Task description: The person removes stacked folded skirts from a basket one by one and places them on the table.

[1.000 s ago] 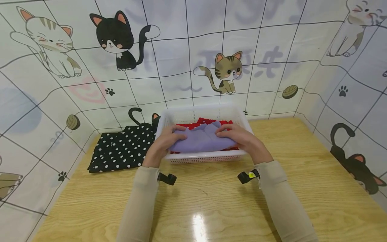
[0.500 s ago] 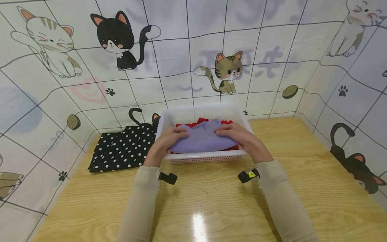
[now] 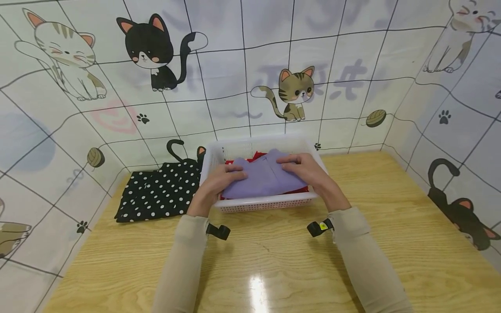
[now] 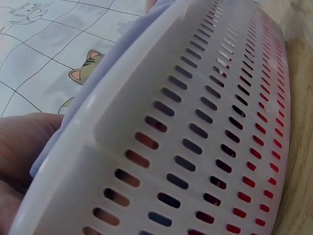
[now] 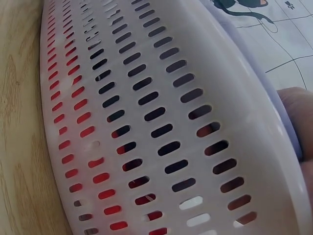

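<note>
A folded purple garment lies in the white plastic basket, over red cloth. My left hand grips its left end, thumb on top. At the right end my right hand holds it, with the thumb and a finger over the upper face. Both wrist views mostly show the basket's slotted front wall, red cloth visible through the slots. Beyond the rim, only an edge of the purple garment and parts of the left hand and right hand appear. The fingers beneath the garment are hidden.
Left of the basket, a black cloth with white dots lies flat on the wooden table. A cat-patterned wall covering stands close behind the basket and along both sides.
The purple garment has spread flatter, and its back edge reaches farther back. My right hand has shifted slightly up and back, while the left has edged a little to the right.
</note>
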Available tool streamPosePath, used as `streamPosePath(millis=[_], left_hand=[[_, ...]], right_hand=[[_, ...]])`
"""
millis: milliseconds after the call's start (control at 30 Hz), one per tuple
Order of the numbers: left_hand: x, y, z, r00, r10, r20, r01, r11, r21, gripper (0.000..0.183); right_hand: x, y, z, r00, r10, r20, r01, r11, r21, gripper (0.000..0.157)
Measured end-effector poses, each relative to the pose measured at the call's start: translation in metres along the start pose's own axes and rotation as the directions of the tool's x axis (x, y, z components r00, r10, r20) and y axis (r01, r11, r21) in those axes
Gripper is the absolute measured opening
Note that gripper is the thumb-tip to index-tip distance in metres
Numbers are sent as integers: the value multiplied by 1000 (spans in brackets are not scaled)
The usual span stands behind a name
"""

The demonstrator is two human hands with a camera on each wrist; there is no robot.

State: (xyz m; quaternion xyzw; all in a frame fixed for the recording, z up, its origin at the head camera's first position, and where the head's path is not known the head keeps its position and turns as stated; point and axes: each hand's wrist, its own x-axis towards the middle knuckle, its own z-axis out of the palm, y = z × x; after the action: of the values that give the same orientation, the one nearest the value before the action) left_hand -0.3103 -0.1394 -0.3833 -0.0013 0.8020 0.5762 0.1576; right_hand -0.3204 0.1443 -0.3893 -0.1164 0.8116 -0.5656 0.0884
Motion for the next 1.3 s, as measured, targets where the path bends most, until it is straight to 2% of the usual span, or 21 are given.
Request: streamPosePath(millis=[100, 233, 367, 500, 600, 800, 967, 1167, 1300], left_hand=[[-1, 0, -1, 1000, 12, -9, -12, 1000, -13, 58], [-1, 1, -2, 998, 63, -26, -63, 998, -14, 57], [-2, 4, -4, 993, 109, -37, -109, 994, -1, 56], [-7, 10, -7, 992, 119, -37, -119, 993, 2, 55], [-11, 15, -8, 991, 128, -42, -128, 992, -8, 56], [-17, 20, -8, 987, 144, -71, -148, 987, -60, 57], [-24, 25, -8, 978, 160, -135, -175, 979, -107, 53], [-32, 31, -8, 963, 199, -179, -221, 969, -110, 51], [-36, 35, -8, 959, 207, -191, -232, 966, -117, 51]], right_hand=[[0, -1, 0, 1000, -13, -13, 13, 1000, 14, 38], [-1, -3, -1, 1000, -29, -4, 29, 999, 43, 46], [-3, -6, -3, 997, -23, 67, 17, 995, 94, 51], [-7, -10, -5, 988, -19, 152, -9, 984, 177, 55], [-9, -13, -7, 986, -12, 167, -26, 975, 222, 59], [-11, -17, -11, 990, -25, 138, -9, 972, 235, 62], [-16, -26, -10, 991, -51, 120, 20, 969, 247, 65], [-22, -37, -9, 993, -81, 86, 61, 974, 218, 70], [-26, -41, -8, 992, -113, 46, 102, 974, 203, 71]])
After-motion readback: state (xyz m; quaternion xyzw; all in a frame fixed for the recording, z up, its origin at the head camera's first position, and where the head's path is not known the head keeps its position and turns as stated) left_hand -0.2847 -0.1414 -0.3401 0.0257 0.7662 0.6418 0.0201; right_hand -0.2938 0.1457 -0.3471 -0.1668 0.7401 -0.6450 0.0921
